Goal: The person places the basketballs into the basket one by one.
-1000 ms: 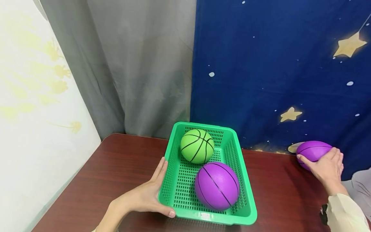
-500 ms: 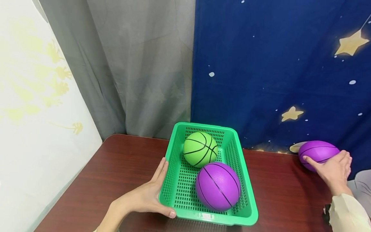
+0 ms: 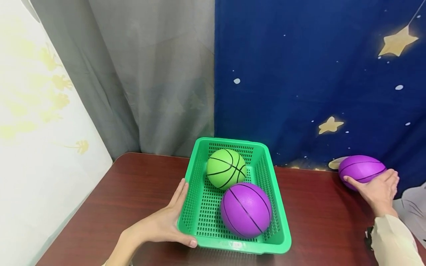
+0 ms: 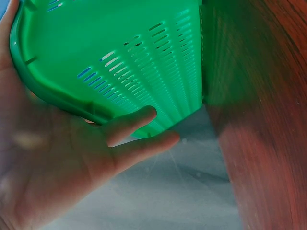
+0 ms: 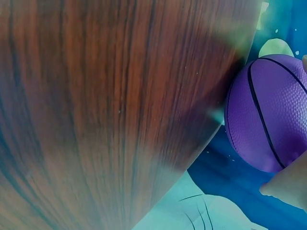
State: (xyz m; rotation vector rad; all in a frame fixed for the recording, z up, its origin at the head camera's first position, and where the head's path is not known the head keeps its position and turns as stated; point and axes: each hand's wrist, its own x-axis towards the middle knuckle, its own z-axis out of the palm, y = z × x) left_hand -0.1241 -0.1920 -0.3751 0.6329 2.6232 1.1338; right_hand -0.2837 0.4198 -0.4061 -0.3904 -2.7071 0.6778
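A green perforated plastic basket (image 3: 283,221) stands on the table. Inside it, a green basketball (image 3: 226,169) lies toward the back and a larger-looking purple basketball (image 3: 246,210) toward the front right. My left hand (image 3: 163,223) spans the basket's near-left corner, thumb along the front rim, straight fingers along the outer left side. In the left wrist view, the extended fingers (image 4: 144,148) show beside the slotted wall. Far to the right, my right hand (image 3: 379,190) holds another purple basketball (image 3: 359,168) at the table's back edge. Most of that hand is outside the right wrist view.
The dark red-brown wooden table (image 3: 139,188) has a rounded back-left corner. Behind it hang a grey curtain (image 3: 159,81) and a blue star-patterned curtain (image 3: 266,74). A white wall panel (image 3: 43,147) borders the left side.
The green basketball has rolled slightly right inside the basket. My right hand and its purple basketball have shifted a little right. The head view has moved slightly; my left hand stays at the corner.
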